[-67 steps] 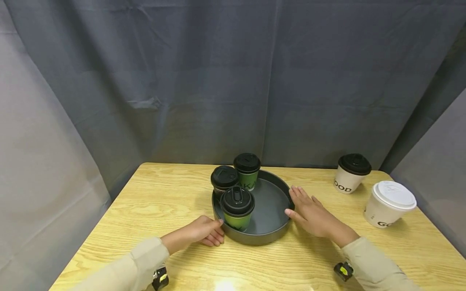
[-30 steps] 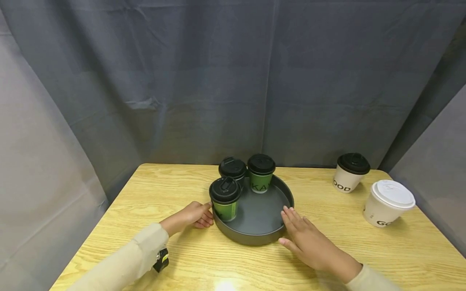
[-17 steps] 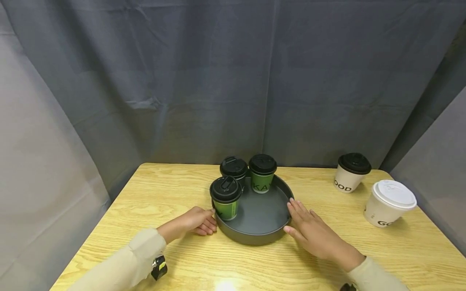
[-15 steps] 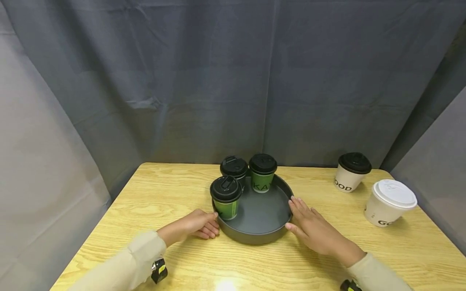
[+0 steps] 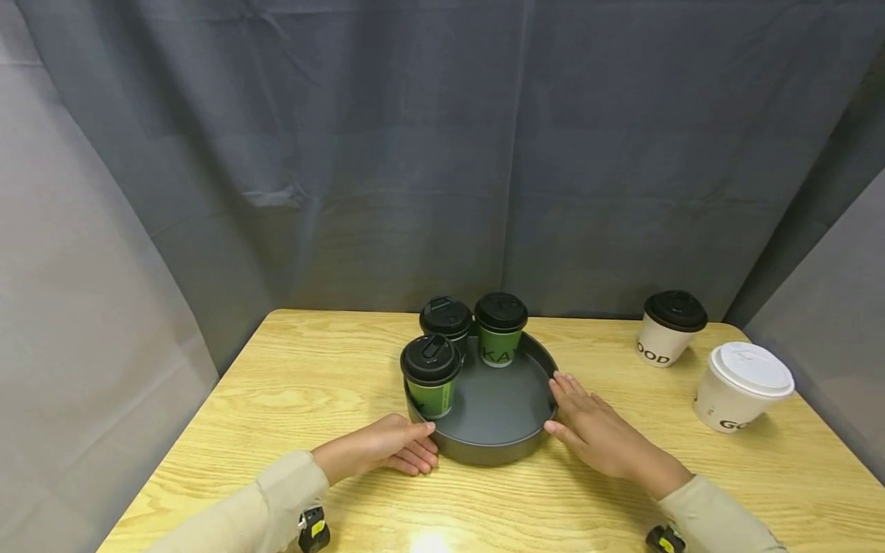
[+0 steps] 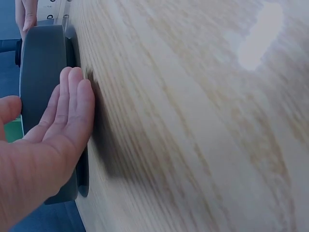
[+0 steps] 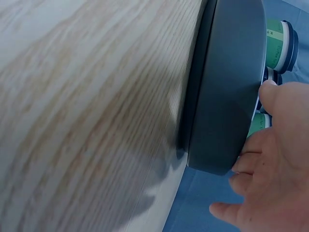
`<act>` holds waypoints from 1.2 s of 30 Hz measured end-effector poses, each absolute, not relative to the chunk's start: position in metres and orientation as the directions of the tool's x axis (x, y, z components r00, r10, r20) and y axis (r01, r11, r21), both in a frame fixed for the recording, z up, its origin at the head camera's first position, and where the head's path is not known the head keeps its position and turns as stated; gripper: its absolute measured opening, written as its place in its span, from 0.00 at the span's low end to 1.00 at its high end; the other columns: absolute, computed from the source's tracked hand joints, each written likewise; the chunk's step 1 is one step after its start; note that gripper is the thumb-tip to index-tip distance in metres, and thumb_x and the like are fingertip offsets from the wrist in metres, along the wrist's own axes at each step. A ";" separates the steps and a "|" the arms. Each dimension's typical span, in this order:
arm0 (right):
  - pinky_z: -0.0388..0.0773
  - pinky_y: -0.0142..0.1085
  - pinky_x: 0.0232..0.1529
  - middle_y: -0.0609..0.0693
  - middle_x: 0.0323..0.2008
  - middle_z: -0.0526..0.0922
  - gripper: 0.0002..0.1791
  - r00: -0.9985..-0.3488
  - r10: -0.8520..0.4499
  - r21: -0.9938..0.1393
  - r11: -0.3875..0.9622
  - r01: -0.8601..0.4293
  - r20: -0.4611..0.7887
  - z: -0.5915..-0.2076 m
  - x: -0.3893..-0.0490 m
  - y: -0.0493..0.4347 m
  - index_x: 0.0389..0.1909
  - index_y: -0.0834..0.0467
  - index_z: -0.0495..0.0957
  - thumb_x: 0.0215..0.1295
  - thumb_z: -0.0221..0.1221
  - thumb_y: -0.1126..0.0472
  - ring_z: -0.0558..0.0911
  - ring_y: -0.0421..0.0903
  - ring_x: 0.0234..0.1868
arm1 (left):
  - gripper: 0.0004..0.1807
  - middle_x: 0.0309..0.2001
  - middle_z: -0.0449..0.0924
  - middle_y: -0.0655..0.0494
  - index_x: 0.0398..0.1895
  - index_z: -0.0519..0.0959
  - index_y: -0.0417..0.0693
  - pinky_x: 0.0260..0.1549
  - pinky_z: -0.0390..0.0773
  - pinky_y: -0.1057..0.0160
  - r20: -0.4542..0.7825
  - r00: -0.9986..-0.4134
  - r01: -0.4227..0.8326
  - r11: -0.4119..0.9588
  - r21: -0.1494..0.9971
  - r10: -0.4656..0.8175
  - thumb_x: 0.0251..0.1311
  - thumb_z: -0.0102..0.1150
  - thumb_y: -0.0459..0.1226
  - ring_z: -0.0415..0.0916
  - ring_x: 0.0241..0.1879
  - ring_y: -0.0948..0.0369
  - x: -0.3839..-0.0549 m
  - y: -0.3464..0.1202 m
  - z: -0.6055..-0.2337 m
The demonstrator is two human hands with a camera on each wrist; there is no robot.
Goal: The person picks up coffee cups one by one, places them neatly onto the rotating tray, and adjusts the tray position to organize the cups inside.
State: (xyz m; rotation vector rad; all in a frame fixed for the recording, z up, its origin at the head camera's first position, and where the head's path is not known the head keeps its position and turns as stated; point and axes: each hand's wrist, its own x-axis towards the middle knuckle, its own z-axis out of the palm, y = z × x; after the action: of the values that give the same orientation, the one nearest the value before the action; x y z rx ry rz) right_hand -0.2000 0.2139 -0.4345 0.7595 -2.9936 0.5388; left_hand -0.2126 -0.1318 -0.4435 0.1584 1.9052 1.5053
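A: What is changing with the round, smooth, dark-grey pan [image 5: 491,455]?

B: It is sitting turned slightly clockwise compared with two seconds ago: the front black-lidded green paper cup [image 5: 432,393] is standing near 8 o'clock inside, not 7. I'm judging that the pan-turning is progressing without upsetting anything.

A: And the others inside?

B: A black-lidded cup with a mostly hidden body [image 5: 445,316] is standing near 11; a green paper cup showing "KA" [image 5: 499,343] is standing near 12.

A: Where are the hands?

B: Flanking the pan, which is resting between them on the pale wooden counter [image 5: 304,384]. The left hand [image 5: 394,447] is lying around 7 to 8, fingers nearly straight along the outer wall, thumb touching the rim. The right hand [image 5: 591,432] is lying around 3 to 4, fingers extended against the wall. Neither is gripping anything.

A: Beyond?

B: A black-lidded white paper cup [image 5: 660,346] is standing towards 2, a white-lidded white paper cup [image 5: 729,403] towards 3.
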 end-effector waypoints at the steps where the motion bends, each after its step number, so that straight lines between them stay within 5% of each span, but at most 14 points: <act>1: 0.52 0.66 0.65 0.64 0.73 0.49 0.39 -0.883 -0.461 -0.324 0.824 -0.464 0.091 -0.434 -0.200 0.214 0.72 0.66 0.52 0.73 0.44 0.42 0.49 0.63 0.73 | 0.26 0.35 0.85 0.47 0.44 0.78 0.30 0.35 0.83 0.63 -0.439 -0.752 -0.313 0.319 0.895 0.493 0.71 0.46 0.48 0.81 0.29 0.63 -0.213 -0.132 -0.443; 13: 0.55 0.64 0.64 0.66 0.72 0.53 0.35 -0.873 -0.419 -0.218 0.854 -0.472 0.249 -0.416 -0.204 0.231 0.71 0.61 0.58 0.71 0.51 0.45 0.52 0.68 0.71 | 0.25 0.34 0.85 0.48 0.42 0.79 0.31 0.35 0.83 0.63 -0.441 -0.756 -0.317 0.318 0.893 0.484 0.71 0.47 0.48 0.81 0.29 0.63 -0.212 -0.132 -0.447; 22: 0.51 0.74 0.55 0.72 0.68 0.55 0.31 -0.844 -0.165 -0.178 0.940 -0.291 0.510 -0.388 -0.215 0.302 0.63 0.65 0.66 0.65 0.60 0.52 0.47 0.72 0.70 | 0.26 0.35 0.85 0.48 0.43 0.79 0.31 0.36 0.83 0.63 -0.431 -0.755 -0.305 0.317 0.898 0.495 0.71 0.47 0.49 0.81 0.30 0.63 -0.213 -0.134 -0.448; 30: 0.43 0.79 0.51 0.77 0.70 0.36 0.42 -0.943 0.082 -0.296 0.955 -0.018 0.323 -0.395 -0.218 0.369 0.71 0.64 0.53 0.68 0.51 0.39 0.31 0.77 0.69 | 0.26 0.34 0.85 0.48 0.42 0.79 0.31 0.35 0.83 0.63 -0.426 -0.755 -0.301 0.312 0.901 0.498 0.70 0.47 0.49 0.81 0.29 0.63 -0.213 -0.134 -0.449; 36: 0.49 0.80 0.44 0.80 0.67 0.38 0.44 -0.958 0.130 -0.320 0.946 0.043 0.256 -0.405 -0.219 0.392 0.74 0.60 0.48 0.68 0.49 0.38 0.38 0.85 0.64 | 0.26 0.34 0.85 0.49 0.42 0.79 0.31 0.34 0.83 0.64 -0.430 -0.759 -0.303 0.321 0.898 0.489 0.70 0.47 0.50 0.81 0.29 0.63 -0.213 -0.134 -0.449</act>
State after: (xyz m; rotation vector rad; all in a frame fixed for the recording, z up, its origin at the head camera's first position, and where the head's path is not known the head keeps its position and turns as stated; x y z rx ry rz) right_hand -0.2187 0.3917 -0.4049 -0.1275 -2.8252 0.4561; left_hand -0.2129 -0.1342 -0.4487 0.1646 1.9176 1.5066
